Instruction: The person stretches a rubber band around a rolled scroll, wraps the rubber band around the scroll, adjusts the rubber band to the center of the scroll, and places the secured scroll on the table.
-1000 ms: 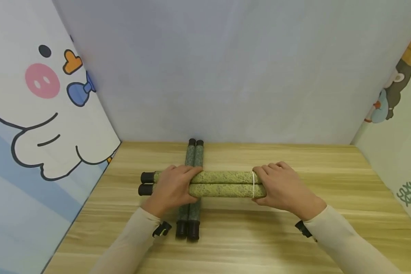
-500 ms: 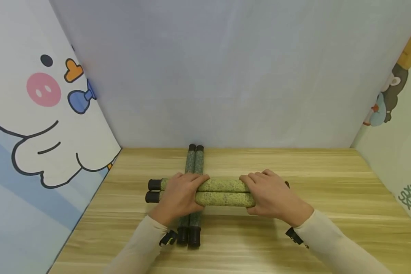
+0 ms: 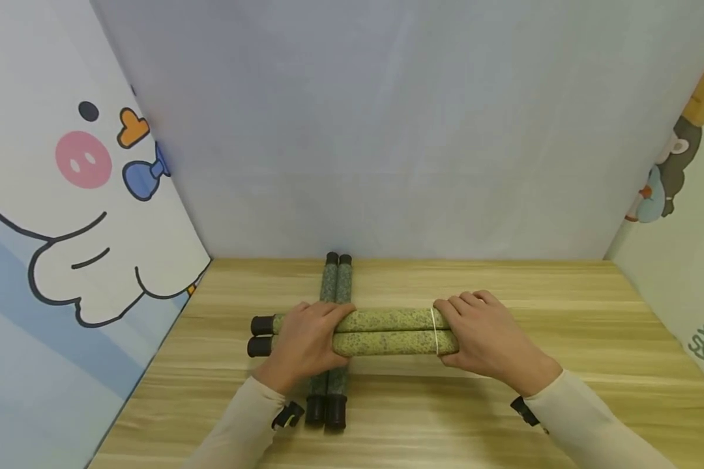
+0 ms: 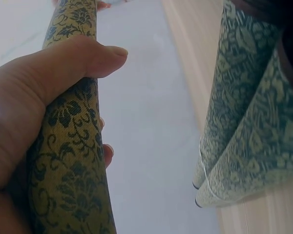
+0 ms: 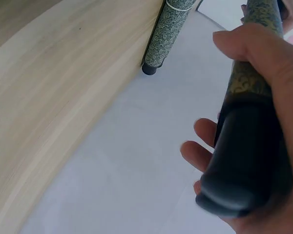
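A pair of yellow-green patterned scroll rolls [image 3: 387, 331] with dark end caps lies side by side, bound by a thin white band [image 3: 436, 331]. Both hands grip this pair level above the table, over the green scrolls. My left hand [image 3: 305, 339] wraps its left part, thumb [image 4: 88, 58] across the floral brocade. Just right of the band, my right hand [image 3: 484, 332] holds the right end; the black caps [image 5: 239, 156] lie against its palm. A second pair, green patterned scrolls [image 3: 336, 286] with dark ends, rests on the table, pointing away and partly hidden beneath the left hand.
The wood-grain table [image 3: 563, 312] meets a pale grey back wall [image 3: 387, 130]. At the left stands a panel [image 3: 53, 273] with a cartoon figure, and at the right another printed panel [image 3: 698, 273]. A white tie [image 5: 178, 9] circles the green scrolls.
Half a second ago my right hand had slid left over the white band; now it is back right and the band shows. The head view has tilted up slightly. The green scrolls stay put.
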A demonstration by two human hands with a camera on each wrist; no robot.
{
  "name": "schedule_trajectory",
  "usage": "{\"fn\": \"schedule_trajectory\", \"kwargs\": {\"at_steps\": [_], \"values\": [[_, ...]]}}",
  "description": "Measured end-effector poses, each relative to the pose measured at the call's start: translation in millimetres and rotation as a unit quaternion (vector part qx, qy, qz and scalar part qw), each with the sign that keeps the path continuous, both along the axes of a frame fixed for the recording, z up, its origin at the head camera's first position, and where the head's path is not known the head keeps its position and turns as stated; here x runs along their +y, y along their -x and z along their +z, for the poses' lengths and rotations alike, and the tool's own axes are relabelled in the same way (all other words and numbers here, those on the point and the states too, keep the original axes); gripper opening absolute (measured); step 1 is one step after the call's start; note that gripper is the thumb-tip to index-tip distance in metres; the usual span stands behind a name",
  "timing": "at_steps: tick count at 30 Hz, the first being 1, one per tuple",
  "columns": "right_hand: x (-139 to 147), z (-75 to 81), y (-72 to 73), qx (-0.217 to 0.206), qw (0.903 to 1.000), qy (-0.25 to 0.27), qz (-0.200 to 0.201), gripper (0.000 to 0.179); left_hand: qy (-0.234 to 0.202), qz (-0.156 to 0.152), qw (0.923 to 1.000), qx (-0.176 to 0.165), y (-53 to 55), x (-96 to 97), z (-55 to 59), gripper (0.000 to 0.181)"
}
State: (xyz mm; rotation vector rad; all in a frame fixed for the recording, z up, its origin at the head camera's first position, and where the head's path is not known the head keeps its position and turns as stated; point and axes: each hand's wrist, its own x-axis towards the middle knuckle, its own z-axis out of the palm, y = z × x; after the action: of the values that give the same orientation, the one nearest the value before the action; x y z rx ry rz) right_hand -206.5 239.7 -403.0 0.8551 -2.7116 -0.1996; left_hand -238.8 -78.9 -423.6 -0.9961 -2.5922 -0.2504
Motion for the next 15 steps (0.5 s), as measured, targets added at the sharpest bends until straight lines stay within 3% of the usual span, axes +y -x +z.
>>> {"fn": "schedule_trajectory", "kwargs": {"at_steps": [6,15], "values": [[-5.8,0.0,2.3,0.000,0.9999,-0.005,0.011,0.077,-0.007,-0.003,1.0000,-0.003,-0.8,4.9,-1.3,0.092],[-19.6,2.9,4.2,-0.008,0.9997,0.004,0.024,0.083,-0.015,0.000,0.9999,-0.001,-2.5,8.5,-1.4,0.088]]}}
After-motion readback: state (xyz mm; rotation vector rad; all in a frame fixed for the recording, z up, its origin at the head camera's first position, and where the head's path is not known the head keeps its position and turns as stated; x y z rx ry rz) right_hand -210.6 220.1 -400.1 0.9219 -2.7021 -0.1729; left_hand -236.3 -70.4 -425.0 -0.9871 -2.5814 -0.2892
